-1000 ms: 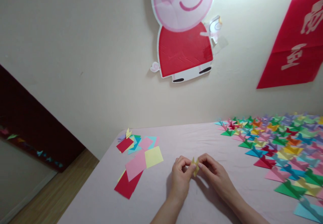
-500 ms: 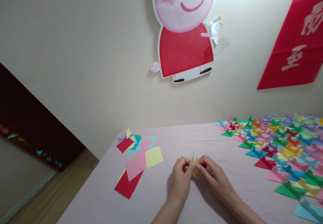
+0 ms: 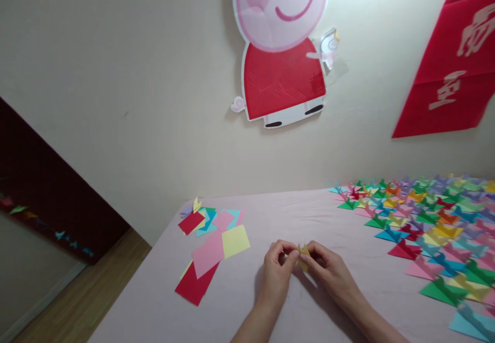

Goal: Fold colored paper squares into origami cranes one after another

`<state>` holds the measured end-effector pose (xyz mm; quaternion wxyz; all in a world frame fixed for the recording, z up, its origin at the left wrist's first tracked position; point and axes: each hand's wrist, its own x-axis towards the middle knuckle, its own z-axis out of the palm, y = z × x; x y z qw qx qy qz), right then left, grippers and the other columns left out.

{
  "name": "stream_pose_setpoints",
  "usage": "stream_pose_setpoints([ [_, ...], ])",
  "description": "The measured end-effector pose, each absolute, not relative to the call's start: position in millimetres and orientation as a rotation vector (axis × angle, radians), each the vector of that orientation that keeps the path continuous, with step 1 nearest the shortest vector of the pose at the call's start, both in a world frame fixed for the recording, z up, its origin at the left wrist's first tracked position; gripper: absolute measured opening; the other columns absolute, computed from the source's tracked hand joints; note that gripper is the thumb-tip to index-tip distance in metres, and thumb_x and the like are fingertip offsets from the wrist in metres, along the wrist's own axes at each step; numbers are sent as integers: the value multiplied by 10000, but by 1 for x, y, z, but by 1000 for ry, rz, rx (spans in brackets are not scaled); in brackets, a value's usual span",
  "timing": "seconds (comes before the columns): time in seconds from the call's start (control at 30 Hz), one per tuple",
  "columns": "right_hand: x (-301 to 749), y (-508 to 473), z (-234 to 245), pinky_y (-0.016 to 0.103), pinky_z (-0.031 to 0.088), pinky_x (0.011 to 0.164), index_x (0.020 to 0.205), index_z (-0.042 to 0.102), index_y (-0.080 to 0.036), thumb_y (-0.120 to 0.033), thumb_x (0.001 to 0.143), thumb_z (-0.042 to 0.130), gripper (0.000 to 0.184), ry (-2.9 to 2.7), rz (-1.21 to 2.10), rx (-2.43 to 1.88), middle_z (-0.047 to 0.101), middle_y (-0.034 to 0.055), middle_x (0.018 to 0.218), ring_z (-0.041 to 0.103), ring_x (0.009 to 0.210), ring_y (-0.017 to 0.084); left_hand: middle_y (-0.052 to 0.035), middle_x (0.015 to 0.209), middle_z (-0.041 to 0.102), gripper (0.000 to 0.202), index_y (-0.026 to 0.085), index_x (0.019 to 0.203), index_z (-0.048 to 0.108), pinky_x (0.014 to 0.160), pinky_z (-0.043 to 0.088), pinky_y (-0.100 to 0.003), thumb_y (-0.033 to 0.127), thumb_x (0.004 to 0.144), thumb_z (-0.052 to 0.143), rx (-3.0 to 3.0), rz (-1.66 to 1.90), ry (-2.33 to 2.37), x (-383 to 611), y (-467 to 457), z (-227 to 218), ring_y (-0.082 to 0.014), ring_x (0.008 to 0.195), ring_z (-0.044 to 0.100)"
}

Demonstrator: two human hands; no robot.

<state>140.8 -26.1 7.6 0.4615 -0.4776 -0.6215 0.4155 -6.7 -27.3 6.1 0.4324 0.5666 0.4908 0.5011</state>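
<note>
A small folded yellow origami paper is held up between both hands, over the pale pink tabletop. My left hand pinches its left side with thumb and fingers. On the other side my right hand grips it the same way, thumb tip close to the left thumb. Two short points of the paper stick up above the fingertips, and its lower end shows below the thumbs. Fingers cover much of the rest.
Loose paper squares in pink, red, yellow and blue lie to the left, with a small yellow folded piece behind them. Rows of colourful folded paper cranes fill the right side. A wall with a cartoon pig cutout rises behind the table.
The tall upright points of the yellow paper now look shorter and tilted outward. Both hands still pinch it, and the right fingers have shifted slightly. The view has moved a little.
</note>
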Motion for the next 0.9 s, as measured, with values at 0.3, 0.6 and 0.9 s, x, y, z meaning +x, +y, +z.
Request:
stream_pose_setpoints([
  [0.3,145,-23,8,258,402,578,628,642,-172,-487,739,686,336,-1378,1164,-1148,581,-9,599,509,592,147,3,752,572,170,195,756,621,681,383,-267,350,825,615,1399,1274,1213,-8,-25,4,-160,719,482],
  [0.6,144,-25,17,281,406,580,596,639,-180,-595,685,708,430,-1350,1220,-1153,590,7,591,502,584,158,0,759,571,204,190,739,614,714,396,-270,369,835,620,1430,1294,1202,-7,-26,7,-166,752,502],
  [0.9,140,-27,17,252,363,530,603,523,-197,-662,760,615,499,-1410,1146,-1173,458,-41,568,424,556,129,4,788,585,195,197,806,617,715,410,-265,384,858,605,1394,1210,1261,-2,-30,6,-162,754,513],
])
